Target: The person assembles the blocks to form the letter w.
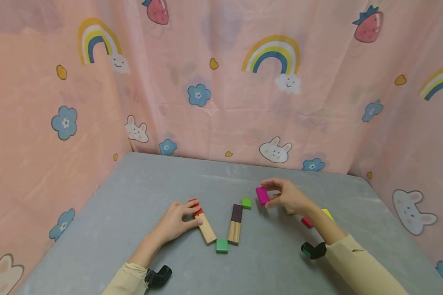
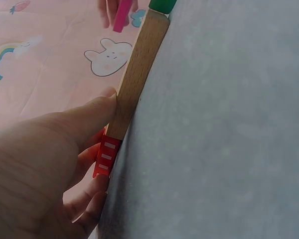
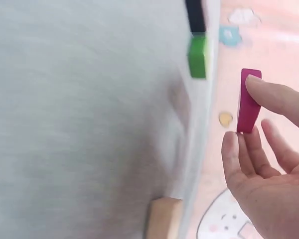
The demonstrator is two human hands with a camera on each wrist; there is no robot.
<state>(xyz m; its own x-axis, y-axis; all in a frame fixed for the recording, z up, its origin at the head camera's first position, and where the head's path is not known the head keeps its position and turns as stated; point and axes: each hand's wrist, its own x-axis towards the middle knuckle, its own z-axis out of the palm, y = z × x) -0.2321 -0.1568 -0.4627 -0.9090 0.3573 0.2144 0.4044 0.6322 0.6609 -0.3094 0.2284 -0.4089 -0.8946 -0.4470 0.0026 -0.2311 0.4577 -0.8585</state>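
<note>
**Magenta block [image 1: 263, 196] in mid-air over a matte grey counter [image 1: 266, 262]**

So the magenta one is a smooth, flat slab with softly rounded corners, and the right grip [image 1: 288, 197] has it pinched between thumb and fingertips, off the surface and just right of the bright green block [image 1: 246, 203]. The left grip [image 1: 177, 219] is busy too: fingers curled round a shiny red block [image 2: 107, 157] with three pale bars on its side, thumb against the plank [image 2: 134, 74] it butts up to. That plank is bare wood, long and straight-edged, fine grain showing.

Then there's a dark purple block [image 1: 236, 213] end to end with a streaky wood piece [image 1: 234, 232], stripes running lengthwise. A squarish deeper green block [image 1: 222, 246] sits between the near ends of those two rows.

Off to the right: a crimson block [image 1: 307, 222], a yellow block [image 1: 327, 213] and a raw wood block [image 3: 164, 219].

My tally: ten pieces, counting the streaky one as single. Seven coloured (two green), three bare wood. Behind it all, a creased pink curtain [image 1: 229, 123] with three rainbows and two strawberries in the head view.
</note>
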